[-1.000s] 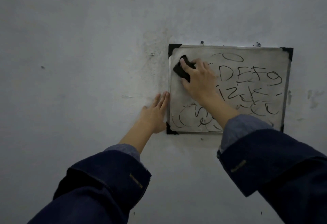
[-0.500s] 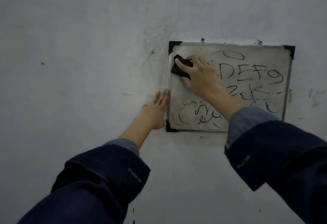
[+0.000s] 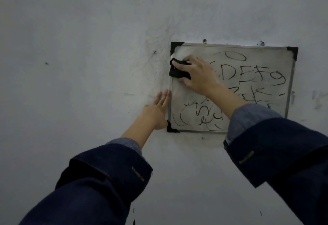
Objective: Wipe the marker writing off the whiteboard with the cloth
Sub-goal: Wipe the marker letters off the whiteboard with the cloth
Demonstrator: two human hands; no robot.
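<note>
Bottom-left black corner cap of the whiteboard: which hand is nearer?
Left. The left hand lies flat on the wall beside the corner cap; the right hand holds the cloth higher up.

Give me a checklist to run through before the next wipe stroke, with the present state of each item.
1. Cloth in the right hand: ok, fingers curl round it.
2. Cloth against the whiteboard: ok, it sits near the board's top left corner, overlapping the left frame edge.
3. Board steadied: ok, the left hand lies flat on the wall, fingertips at the board's left edge.
4. Writing left to wipe: not ok, letters on the right and scribbles at the bottom remain.
5. Top left area clean: ok, no clear strokes there.
6. Firmness of the grip: cannot tell.
</note>
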